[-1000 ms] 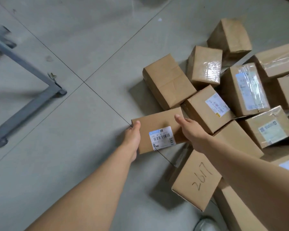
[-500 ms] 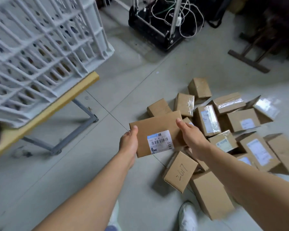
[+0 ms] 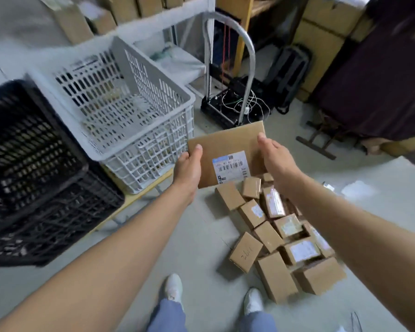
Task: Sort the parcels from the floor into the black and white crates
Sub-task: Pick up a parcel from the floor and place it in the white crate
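Observation:
I hold a flat brown cardboard parcel [image 3: 225, 144] with a white barcode label in front of me, in the air above the floor. My left hand [image 3: 188, 167] grips its left edge, thumb on top. My right hand [image 3: 274, 159] grips its right edge. The white crate [image 3: 153, 85] stands just left of the parcel on a low wooden platform. The black crate [image 3: 34, 164] sits beside it at the far left. A heap of brown parcels [image 3: 273, 236] lies on the floor below my right arm.
A metal hand trolley [image 3: 228, 68] with a black base and loose cables stands behind the parcel. Shelving with boxes fills the back. A dark cloth-covered object [image 3: 381, 80] is at the right. My feet [image 3: 175, 287] stand on the grey floor near the heap.
I have lifted the labelled parcel off the floor heap with both hands and stood up. The view has risen and swung left, and both crates have come into sight.

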{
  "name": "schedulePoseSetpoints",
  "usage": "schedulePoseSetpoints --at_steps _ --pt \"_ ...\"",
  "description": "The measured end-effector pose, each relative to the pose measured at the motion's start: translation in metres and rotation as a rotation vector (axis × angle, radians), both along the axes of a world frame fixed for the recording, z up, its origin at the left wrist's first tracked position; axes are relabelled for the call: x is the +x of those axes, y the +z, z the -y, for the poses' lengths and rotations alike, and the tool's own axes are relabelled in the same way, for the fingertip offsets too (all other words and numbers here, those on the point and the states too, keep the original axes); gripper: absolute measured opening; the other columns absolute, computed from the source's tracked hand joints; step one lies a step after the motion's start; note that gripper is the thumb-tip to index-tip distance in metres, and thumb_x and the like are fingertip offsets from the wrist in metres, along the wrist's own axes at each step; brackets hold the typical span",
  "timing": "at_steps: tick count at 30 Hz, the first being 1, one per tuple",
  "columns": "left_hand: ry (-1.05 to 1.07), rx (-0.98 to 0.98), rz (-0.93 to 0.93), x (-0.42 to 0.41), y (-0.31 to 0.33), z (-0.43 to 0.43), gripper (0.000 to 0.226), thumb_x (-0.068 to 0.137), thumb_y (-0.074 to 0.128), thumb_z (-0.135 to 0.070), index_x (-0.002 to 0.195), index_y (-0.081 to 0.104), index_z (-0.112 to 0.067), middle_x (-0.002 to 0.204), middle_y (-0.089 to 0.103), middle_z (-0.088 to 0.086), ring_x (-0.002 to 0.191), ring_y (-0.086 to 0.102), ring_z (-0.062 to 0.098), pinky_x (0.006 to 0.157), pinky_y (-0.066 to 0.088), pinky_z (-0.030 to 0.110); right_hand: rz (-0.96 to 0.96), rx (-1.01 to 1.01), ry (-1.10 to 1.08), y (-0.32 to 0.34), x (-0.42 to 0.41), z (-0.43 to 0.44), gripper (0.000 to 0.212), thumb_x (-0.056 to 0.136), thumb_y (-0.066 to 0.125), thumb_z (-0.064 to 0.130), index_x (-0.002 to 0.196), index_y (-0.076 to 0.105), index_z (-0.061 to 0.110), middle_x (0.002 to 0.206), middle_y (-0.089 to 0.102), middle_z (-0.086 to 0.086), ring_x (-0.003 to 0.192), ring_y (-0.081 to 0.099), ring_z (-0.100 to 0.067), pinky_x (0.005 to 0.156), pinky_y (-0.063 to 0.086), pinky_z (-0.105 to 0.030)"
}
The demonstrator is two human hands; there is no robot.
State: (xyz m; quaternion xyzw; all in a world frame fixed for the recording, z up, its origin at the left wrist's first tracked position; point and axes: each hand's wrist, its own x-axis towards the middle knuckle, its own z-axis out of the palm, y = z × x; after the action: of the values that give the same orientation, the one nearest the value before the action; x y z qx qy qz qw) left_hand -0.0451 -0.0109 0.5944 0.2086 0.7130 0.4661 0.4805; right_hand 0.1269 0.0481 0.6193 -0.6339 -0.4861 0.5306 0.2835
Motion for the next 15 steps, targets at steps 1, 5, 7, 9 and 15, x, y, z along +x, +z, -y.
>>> schedulePoseSetpoints --at_steps 1,5,7,9,15 --pt "-0.008 0.042 -0.004 -0.004 0.019 0.004 0.043 0.094 0.045 -0.045 0.115 0.058 -0.009 0.115 0.065 0.013 0.102 0.063 0.028 0.092 0.050 0.041 -0.026 0.032 -0.003 0.018 -0.003 0.003 0.035 0.094 0.043 0.051 0.082 0.060 0.022 0.093 0.065 -0.002 0.086 0.064 -0.019 0.075 0.053 -0.033" --pt "0.011 0.159 -0.056 -0.020 0.083 0.020 0.044 0.095 0.044 -0.047 0.115 0.058 -0.011 0.115 0.065 0.010 0.107 0.061 0.026 0.099 0.045 0.046 -0.134 0.124 -0.021 0.071 -0.016 0.016 0.033 0.094 0.043 0.051 0.083 0.061 0.026 0.070 0.068 0.014 0.056 0.064 -0.001 0.043 0.045 -0.013" --pt "0.031 0.230 -0.088 -0.027 0.108 0.029 0.038 0.096 0.043 -0.045 0.106 0.061 -0.013 0.108 0.067 0.006 0.101 0.063 0.022 0.088 0.050 0.037 -0.162 0.166 -0.006 0.088 -0.025 0.023 0.037 0.093 0.043 0.052 0.084 0.062 0.022 0.064 0.066 0.017 0.056 0.063 0.000 0.045 0.045 -0.014" --pt "0.074 0.290 -0.123 -0.033 0.129 0.040 0.029 0.097 0.042 -0.045 0.097 0.060 -0.021 0.101 0.066 -0.004 0.095 0.061 0.013 0.075 0.045 0.023 -0.180 0.206 0.015 0.102 -0.035 0.027 0.041 0.092 0.042 0.053 0.087 0.063 0.019 0.066 0.064 0.018 0.059 0.060 0.002 0.052 0.044 -0.017" --pt "0.269 0.347 -0.182 -0.050 0.166 0.073 0.048 0.096 0.039 -0.051 0.122 0.056 -0.013 0.127 0.059 0.006 0.117 0.055 0.024 0.104 0.040 0.042 -0.264 0.280 0.186 0.130 -0.065 0.040 0.032 0.093 0.040 0.051 0.082 0.062 0.031 0.068 0.067 0.026 0.063 0.063 0.008 0.052 0.047 -0.015"
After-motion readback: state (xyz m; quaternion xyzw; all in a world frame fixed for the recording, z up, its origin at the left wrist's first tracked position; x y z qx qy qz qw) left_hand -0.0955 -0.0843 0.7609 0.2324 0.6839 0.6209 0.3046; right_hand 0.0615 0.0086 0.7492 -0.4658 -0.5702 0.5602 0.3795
